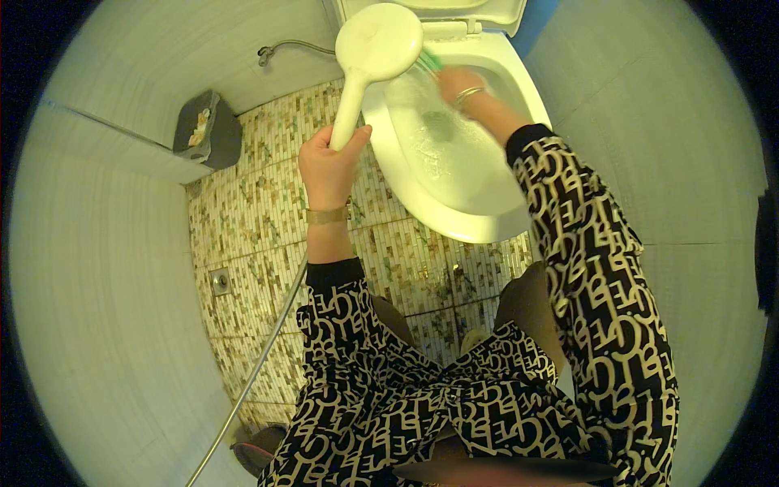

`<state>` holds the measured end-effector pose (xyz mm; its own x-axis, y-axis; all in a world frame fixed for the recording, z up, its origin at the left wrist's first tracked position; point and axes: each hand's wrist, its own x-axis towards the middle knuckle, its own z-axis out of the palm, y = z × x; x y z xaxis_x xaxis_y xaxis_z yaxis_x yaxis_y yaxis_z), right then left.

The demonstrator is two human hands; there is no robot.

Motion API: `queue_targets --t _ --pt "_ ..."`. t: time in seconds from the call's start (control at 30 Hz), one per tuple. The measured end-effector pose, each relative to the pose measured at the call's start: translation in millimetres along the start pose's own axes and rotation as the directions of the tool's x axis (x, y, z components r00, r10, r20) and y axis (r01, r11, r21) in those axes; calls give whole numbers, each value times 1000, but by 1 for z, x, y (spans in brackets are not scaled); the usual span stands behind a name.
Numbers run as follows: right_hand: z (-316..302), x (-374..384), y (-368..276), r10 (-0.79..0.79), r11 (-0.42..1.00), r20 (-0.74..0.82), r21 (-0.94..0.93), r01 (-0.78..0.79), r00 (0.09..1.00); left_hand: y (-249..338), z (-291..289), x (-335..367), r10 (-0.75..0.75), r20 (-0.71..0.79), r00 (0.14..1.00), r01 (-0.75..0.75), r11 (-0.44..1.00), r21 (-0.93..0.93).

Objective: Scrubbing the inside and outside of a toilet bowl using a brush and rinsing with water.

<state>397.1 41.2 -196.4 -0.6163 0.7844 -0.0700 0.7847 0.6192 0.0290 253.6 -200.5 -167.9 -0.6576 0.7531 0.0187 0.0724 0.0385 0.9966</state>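
A white shower head [379,42] is in my left hand [329,169], its handle wrapped by my fingers and its round head tilted up over the left rim of the toilet [458,226]. Over the back of the bowl, my right hand [462,86] is closed on a green brush [429,60]. The brush is smeared by motion and partly hidden behind the shower head. Water with bubbles [434,162] shows inside the bowl. The toilet lid and seat [479,10] are raised at the back.
A metal hose [268,357] runs from under my left forearm to the lower left. A grey bin [215,134] stands in the far left corner. Another flexible hose [296,45] is by the back wall. A drain [220,282] sits in the tiled floor [268,178]. Walls close in on both sides.
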Motion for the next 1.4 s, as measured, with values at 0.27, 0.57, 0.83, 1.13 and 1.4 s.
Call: queue_targets --t 0.27,0.57,0.83,1.13,1.4 --pt "-18 -27 5 65 998 52 13 -66 997 -6 -19 -2 -18 -67 998 27 991 130" --pt "0 -73 -80 56 677 455 637 -369 889 -13 -15 1 44 -18 999 -42 994 99" --pt "-7 -24 -78 -20 -146 715 690 -709 699 -16 -18 1 41 -31 999 -37 993 110" --pt "5 -76 -75 114 509 603 647 -568 790 -11 -16 -4 116 1 993 -114 981 158" --pt "-37 -3 2 -218 875 79 -426 230 973 -11 -1 1 166 16 986 -167 981 95"
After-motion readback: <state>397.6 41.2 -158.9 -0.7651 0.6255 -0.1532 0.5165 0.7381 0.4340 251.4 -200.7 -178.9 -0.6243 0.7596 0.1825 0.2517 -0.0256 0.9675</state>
